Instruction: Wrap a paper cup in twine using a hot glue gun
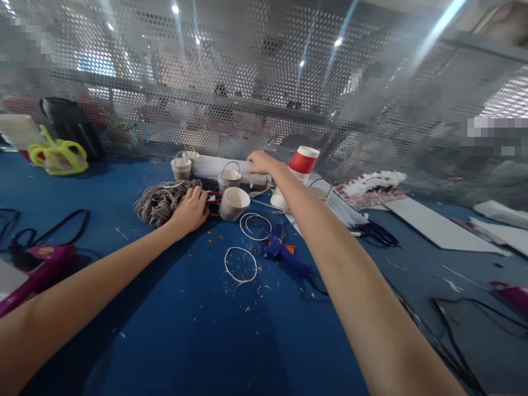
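My left hand point(190, 212) rests on the right side of a grey yarn bundle point(154, 203), its fingers curled against the strands. Reaching farther back, my right hand point(260, 163) touches the right part of a long bundle of white sticks point(210, 166); what its fingertips hold, if anything, is too small to tell. Between the hands stand a small cup with a wire handle point(229, 179) and an open cup point(234, 204). Two more small cups point(181, 168) are behind the yarn. A red and white cup point(304, 160) stands just right of my right hand.
A blue glue gun point(284, 254) and white wire rings point(241, 265) lie on the blue table point(198, 341). Magenta glue guns point(45, 264) with black cords are at both sides. White boards point(445, 225) lie at right; perforated metal point(247, 82) rises behind.
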Action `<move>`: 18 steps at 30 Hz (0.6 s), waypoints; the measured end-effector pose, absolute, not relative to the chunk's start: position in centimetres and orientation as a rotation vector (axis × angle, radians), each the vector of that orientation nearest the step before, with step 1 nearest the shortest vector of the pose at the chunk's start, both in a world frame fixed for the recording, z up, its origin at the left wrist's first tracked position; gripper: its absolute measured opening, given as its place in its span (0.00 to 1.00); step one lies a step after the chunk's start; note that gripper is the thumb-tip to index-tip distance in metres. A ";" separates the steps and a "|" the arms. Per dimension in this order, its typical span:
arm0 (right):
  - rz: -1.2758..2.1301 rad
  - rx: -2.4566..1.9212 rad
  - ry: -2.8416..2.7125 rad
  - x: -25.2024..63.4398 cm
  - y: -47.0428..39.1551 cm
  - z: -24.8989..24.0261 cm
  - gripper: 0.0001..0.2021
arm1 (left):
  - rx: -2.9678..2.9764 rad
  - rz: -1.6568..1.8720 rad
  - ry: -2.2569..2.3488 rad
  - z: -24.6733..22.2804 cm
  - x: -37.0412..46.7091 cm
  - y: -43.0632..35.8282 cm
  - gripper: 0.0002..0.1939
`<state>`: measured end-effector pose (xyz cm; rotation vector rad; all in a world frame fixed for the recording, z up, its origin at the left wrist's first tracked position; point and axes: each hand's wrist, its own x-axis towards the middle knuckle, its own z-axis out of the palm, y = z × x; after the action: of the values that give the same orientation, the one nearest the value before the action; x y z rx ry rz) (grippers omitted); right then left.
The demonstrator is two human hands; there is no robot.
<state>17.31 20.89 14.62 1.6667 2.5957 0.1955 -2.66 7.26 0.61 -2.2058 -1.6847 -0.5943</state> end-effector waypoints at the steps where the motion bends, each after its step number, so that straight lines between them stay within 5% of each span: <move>1: 0.211 1.686 2.628 17.3 20.8 15.1 0.15 | -2.206 -0.594 -1.681 0.6 -2.6 7.3 0.11; 5: 0.335 1.825 2.761 16.8 20.6 16.0 0.19 | -2.194 -0.587 -1.666 0.5 -2.5 7.4 0.12; 11: 0.410 2.454 2.610 16.0 21.0 13.0 0.41 | -2.207 -0.564 -1.666 0.6 -2.6 7.4 0.13; 18: -0.070 2.975 2.486 15.9 23.8 9.3 0.35 | -2.206 -0.593 -1.695 0.8 -2.4 7.4 0.13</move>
<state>15.88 23.76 9.26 2.9753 2.4860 -0.0699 -2.42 7.42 0.76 -2.2060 -1.6953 -0.5933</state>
